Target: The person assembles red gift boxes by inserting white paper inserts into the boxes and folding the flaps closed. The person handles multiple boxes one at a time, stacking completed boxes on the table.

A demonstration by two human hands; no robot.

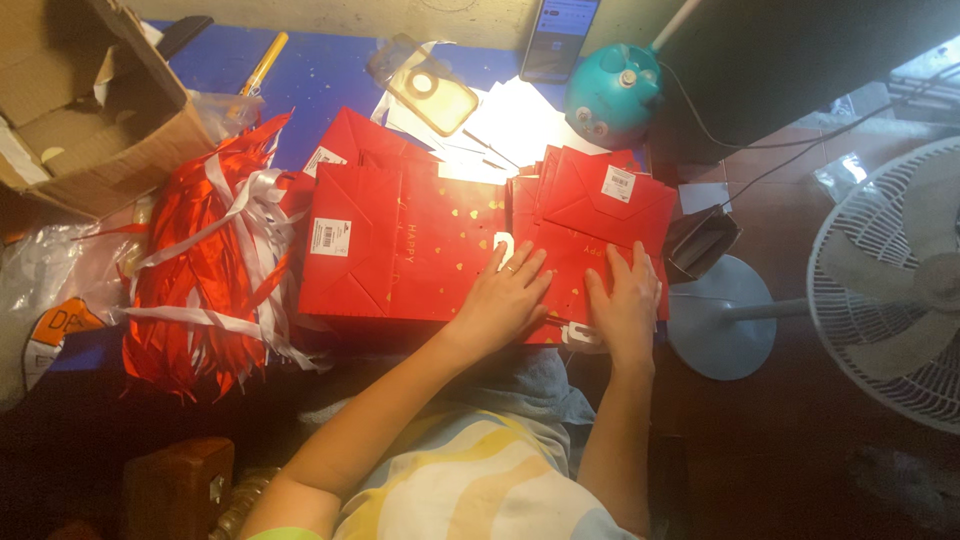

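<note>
Flattened red paper gift bags lie on a blue table [330, 80]. My left hand [505, 295] rests flat, fingers spread, on the right end of a large red bag [390, 250] with gold specks. My right hand [625, 300] presses flat on a second red bag [580, 255] beside it. A stack of folded red bags [600, 195] with white barcode stickers lies just beyond my right hand. Neither hand grips anything. A white ribbon loop [503, 242] shows by my left fingertips.
A heap of red and white ribbons [215, 260] lies at left, next to an open cardboard box [90, 110]. Behind the bags are white papers [510, 120], a clear phone case [430, 90], a propped phone [558, 38] and a teal lamp [612, 92]. A standing fan [890, 280] is at right.
</note>
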